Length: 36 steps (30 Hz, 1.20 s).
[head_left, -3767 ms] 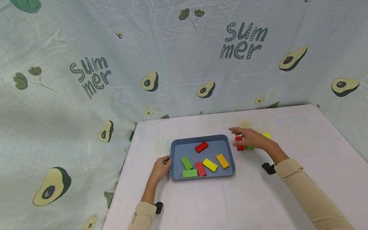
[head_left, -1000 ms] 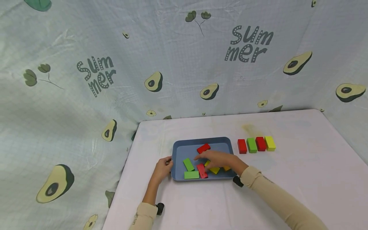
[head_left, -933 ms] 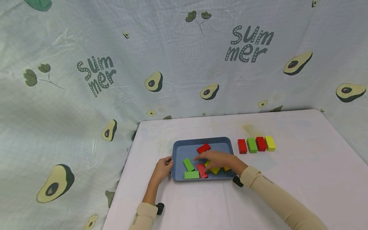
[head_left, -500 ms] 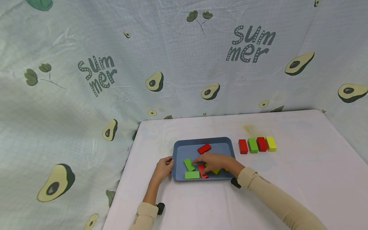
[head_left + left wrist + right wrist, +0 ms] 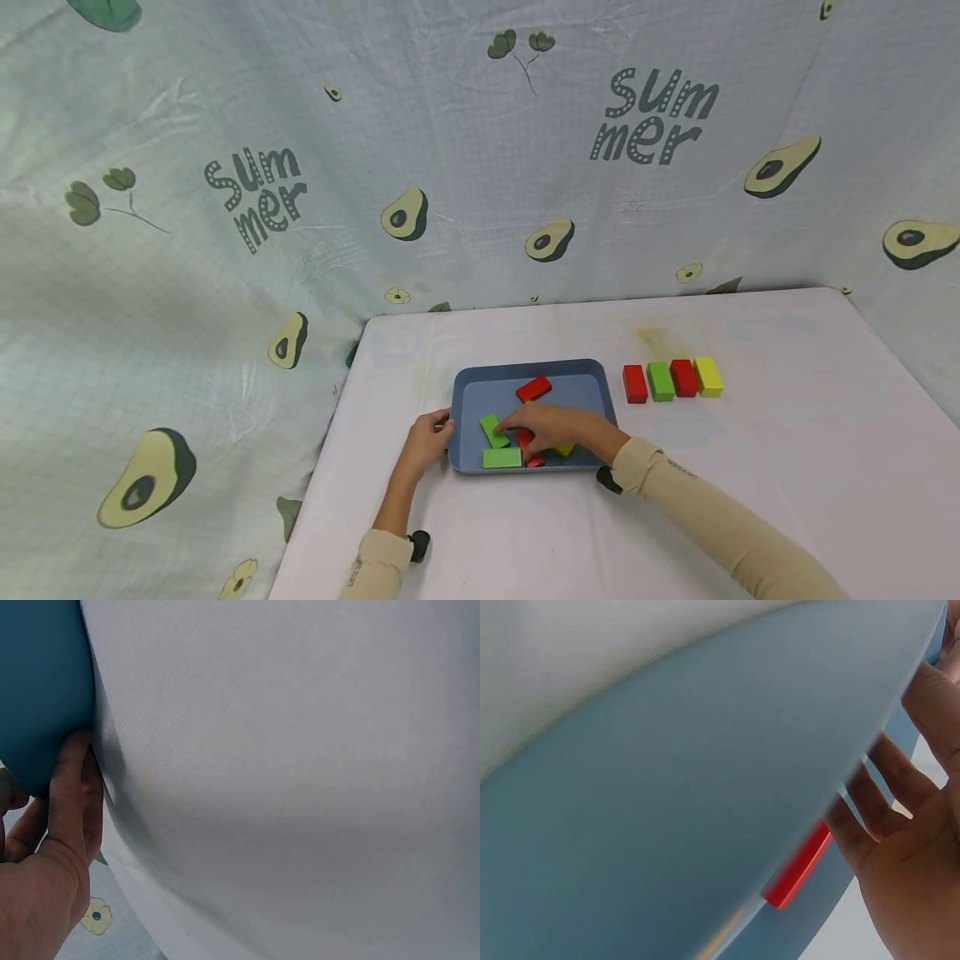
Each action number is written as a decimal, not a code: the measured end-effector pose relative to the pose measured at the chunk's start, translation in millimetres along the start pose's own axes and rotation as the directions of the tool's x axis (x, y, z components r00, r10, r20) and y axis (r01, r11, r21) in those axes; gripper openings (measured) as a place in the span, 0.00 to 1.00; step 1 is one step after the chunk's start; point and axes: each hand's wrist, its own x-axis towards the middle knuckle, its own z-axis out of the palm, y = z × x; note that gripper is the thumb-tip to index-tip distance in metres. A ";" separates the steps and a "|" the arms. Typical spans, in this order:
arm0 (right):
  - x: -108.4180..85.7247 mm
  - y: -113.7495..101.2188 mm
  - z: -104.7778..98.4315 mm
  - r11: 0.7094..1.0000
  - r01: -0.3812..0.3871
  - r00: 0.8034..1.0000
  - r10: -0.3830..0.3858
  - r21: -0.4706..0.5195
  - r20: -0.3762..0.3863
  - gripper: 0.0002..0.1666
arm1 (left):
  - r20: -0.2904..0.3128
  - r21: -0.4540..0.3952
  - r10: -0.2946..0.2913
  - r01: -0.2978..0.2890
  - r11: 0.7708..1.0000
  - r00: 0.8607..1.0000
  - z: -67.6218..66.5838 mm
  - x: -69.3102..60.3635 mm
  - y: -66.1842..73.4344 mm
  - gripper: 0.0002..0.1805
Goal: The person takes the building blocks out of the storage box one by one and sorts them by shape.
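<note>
A blue-grey tray (image 5: 467,392) holds several coloured blocks. My left hand (image 5: 426,437) grips the tray's left edge; in the left wrist view its fingers (image 5: 69,787) lie against the outer wall. Over the tray hovers my right hand (image 5: 551,425), index finger reaching to a tilted green block (image 5: 490,426), thumb over a red block (image 5: 536,461). Whether the fingertips touch them I cannot tell. A second green block (image 5: 501,458) lies by the front wall, another red block (image 5: 533,388) at the back. The hand covers most of a yellow block (image 5: 566,449) and hides the orange one.
Right of the tray, a row stands on the white-covered table (image 5: 555,533): a red block (image 5: 634,385), a green block (image 5: 661,382), a red block (image 5: 683,378) and a yellow block (image 5: 708,377). A patterned cloth (image 5: 465,150) hangs behind.
My right hand came from the block row into the tray, then moved a little left toward the tilted green block. The left hand stays at the tray's edge.
</note>
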 end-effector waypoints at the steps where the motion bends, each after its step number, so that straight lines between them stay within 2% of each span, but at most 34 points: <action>1: 0.3 -0.6 0.3 1.000 0.008 1.000 -0.008 -0.008 -0.001 0.33 | -0.001 0.002 -0.002 0.002 1.000 1.000 0.2 0.2 -0.1 0.20; 16: 2.0 -11.6 1.5 0.983 0.036 0.998 -0.044 -0.179 -0.038 0.36 | -0.010 0.030 -0.005 0.006 1.000 1.000 0.2 1.2 -0.6 0.20; 24: 7.6 -17.4 0.6 0.922 0.094 0.995 -0.095 -0.376 0.015 0.41 | -0.006 0.028 -0.006 0.006 1.000 1.000 0.0 0.9 0.3 0.20; 31: 11.4 -28.3 -4.9 0.904 0.087 0.995 -0.057 -0.418 0.085 0.40 | -0.004 0.017 -0.003 0.003 1.000 1.000 -0.2 0.0 2.4 0.20; 36: 14.4 -31.2 -4.5 0.879 0.109 0.992 -0.064 -0.463 0.113 0.43 | -0.003 0.009 0.003 -0.003 1.000 1.000 -0.8 0.0 2.8 0.20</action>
